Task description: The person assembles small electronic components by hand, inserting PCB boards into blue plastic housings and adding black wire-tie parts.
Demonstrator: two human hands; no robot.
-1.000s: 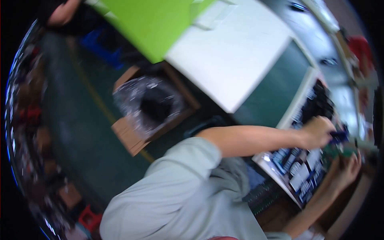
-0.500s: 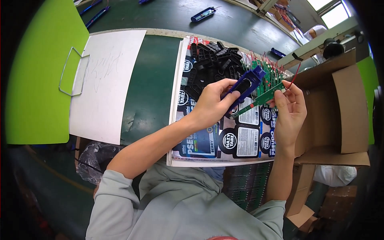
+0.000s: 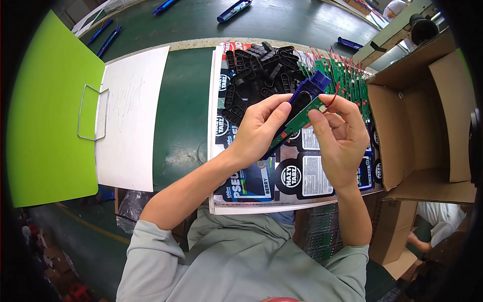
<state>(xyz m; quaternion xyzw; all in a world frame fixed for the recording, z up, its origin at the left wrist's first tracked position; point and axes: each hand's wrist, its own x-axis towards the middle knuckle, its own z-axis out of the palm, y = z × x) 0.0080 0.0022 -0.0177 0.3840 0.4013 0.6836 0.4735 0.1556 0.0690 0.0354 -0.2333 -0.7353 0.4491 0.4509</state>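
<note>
My left hand [image 3: 262, 126] is closed around a long dark blue plastic housing [image 3: 316, 83], tilted up to the right. A black part lies inside the housing's hollow. Between thumb and fingers, my right hand [image 3: 343, 133] pinches the upper end of a narrow green circuit board [image 3: 298, 121] with red wires [image 3: 336, 93] at its tip. The board lies along the housing's open side, its lower end by my left fingers; whether it is seated inside I cannot tell. Beyond my hands are a heap of black plastic pieces [image 3: 259, 75] and a row of green circuit boards [image 3: 347, 80] with red wires.
The printed sheet stack [image 3: 241, 196] lies under the parts. An open cardboard box [image 3: 412, 126] stands at right. At left are a white sheet [image 3: 131, 116] and a lime-green panel [image 3: 55, 116]. Several blue housings [image 3: 234, 11] lie on the far green surface. Another person's arm [image 3: 420, 242] shows lower right.
My right hand has moved left and brought the circuit board from beside the housing onto its open side. The whole view has shifted slightly.
</note>
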